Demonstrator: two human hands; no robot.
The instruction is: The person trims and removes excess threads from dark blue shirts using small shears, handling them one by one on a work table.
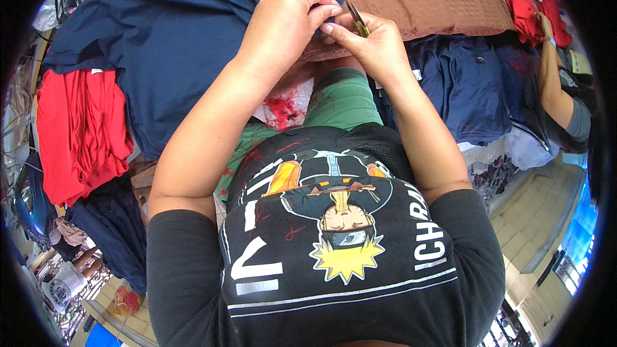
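A large navy blue cloth garment is spread over the table, and its edge runs up to my fingers. My left hand is closed, thumb and fingertips pinched on that edge. Tucked in my right hand is a small pair of thread snips, with dark blades pointing up and away. The right thumb and fingertips are also pressed together at the navy edge, close to the left fingertips. Whatever thread lies between the fingertips is too small to make out.
Under the garment lies a brown patterned cloth. Red garments hang at the left; a navy garment hangs at the right. Another person's arm reaches to red cloth at the far right. White cloth with red threads lies near my lap.
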